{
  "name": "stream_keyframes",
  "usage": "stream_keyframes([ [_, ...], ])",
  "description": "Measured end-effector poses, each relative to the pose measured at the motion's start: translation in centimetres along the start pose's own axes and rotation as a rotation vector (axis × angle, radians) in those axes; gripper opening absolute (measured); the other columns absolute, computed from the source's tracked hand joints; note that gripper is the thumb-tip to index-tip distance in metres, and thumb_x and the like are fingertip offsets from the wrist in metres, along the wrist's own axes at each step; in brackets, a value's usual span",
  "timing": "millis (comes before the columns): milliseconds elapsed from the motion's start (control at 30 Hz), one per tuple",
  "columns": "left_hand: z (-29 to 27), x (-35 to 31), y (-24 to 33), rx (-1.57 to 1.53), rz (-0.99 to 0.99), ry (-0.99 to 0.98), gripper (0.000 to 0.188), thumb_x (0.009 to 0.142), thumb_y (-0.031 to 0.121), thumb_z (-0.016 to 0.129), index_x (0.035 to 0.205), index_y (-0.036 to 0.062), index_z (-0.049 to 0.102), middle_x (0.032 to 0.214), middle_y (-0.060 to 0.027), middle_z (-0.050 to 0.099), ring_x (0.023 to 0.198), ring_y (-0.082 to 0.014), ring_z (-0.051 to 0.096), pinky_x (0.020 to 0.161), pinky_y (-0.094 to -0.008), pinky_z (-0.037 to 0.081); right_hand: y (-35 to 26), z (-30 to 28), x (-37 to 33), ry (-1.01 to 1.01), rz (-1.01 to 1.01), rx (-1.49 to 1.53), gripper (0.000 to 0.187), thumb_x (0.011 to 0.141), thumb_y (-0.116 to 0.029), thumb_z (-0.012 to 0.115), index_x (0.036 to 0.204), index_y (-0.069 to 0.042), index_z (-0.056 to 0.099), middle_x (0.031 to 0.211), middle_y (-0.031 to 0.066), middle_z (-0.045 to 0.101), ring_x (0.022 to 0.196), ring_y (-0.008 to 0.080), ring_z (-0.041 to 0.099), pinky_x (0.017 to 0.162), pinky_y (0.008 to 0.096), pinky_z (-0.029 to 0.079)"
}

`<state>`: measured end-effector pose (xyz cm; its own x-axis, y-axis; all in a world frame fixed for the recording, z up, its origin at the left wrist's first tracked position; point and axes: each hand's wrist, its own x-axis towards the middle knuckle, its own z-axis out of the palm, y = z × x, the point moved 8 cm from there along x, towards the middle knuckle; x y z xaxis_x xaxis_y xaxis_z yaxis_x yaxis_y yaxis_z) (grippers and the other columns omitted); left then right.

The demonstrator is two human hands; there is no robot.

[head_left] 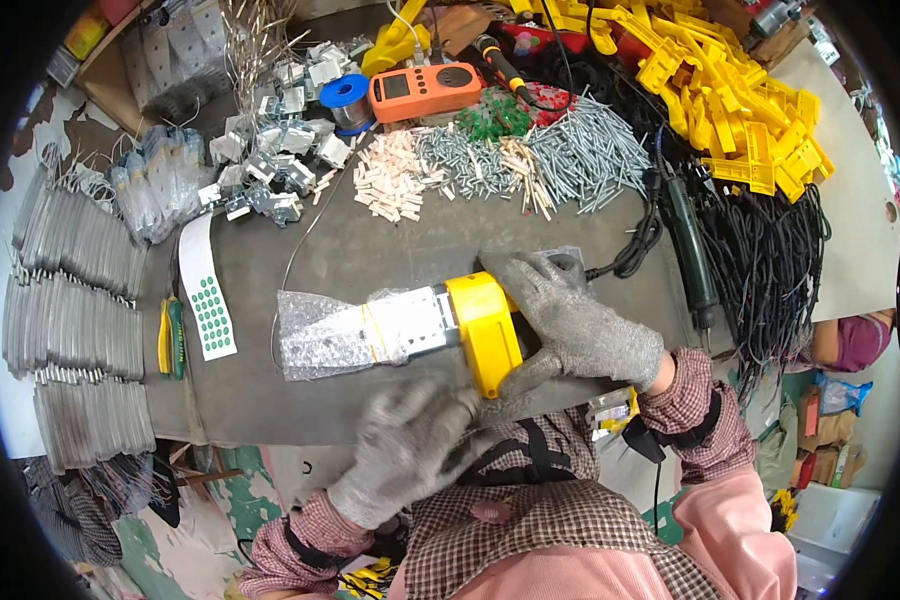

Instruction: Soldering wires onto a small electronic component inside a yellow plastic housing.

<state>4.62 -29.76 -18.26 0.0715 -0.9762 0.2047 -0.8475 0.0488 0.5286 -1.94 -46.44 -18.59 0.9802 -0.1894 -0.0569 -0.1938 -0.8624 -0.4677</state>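
Observation:
On the grey worktop lies a yellow plastic housing (490, 345) joined to a flat white-and-metal part (418, 318), whose left end is wrapped in clear bubble wrap (315, 336). My right hand (582, 328), in a grey knitted glove, grips the housing from its right side, fingers over the far edge and thumb at the near edge. Under that palm, what else it touches is hidden. My left hand (407, 445), gloved too, hovers at the table's front edge, left of and nearer than the housing. Motion smears its fingers, and nothing can be made out in them.
Screws (590, 150), pale plugs (390, 175) and an orange meter (425, 92) line the back. Yellow housings (730, 100) heap at back right, above black cables (770, 260) and an electric screwdriver (692, 250). At left are metal strips (90, 325), a sticker sheet (208, 290) and cutters (171, 338).

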Motion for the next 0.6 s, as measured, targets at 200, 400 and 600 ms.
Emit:
stream_keyframes([
  [200,1.0,5.1,-1.9,0.179,0.084,-0.041,0.09,0.067,0.041,0.087,0.143,0.0104,0.05,0.151,-0.0214,0.04,0.14,-0.0417,0.037,0.116,-0.0602,0.025,-0.2,-0.9,0.4,0.03,-0.015,-0.171,0.104,0.071,-0.064,0.077,0.143,0.003,0.044,0.138,0.0264,0.051,0.129,0.0466,0.048,0.109,0.0551,0.037],
  [400,1.3,4.1,-2.0,0.171,0.041,0.009,0.099,0.068,0.052,0.085,0.148,0.0095,0.043,0.151,-0.0268,0.038,0.139,-0.0477,0.037,0.114,-0.0637,0.023,5.6,-0.9,1.8,0.165,-0.064,-0.086,0.03,0.096,-0.028,0.058,0.111,-0.005,0.068,0.095,0.0191,0.069,0.087,0.0365,0.068,0.076,0.0472,0.054],
  [600,0.9,5.0,-1.0,0.197,0.025,-0.036,0.094,0.071,0.052,0.084,0.146,0.0098,0.047,0.149,-0.0259,0.043,0.138,-0.0451,0.039,0.114,-0.0638,0.023,7.1,-0.7,1.3,0.259,0.022,-0.038,0.024,0.096,-0.026,0.057,0.105,-0.008,0.07,0.092,0.016,0.069,0.083,0.0378,0.066,0.071,0.0494,0.053],
])
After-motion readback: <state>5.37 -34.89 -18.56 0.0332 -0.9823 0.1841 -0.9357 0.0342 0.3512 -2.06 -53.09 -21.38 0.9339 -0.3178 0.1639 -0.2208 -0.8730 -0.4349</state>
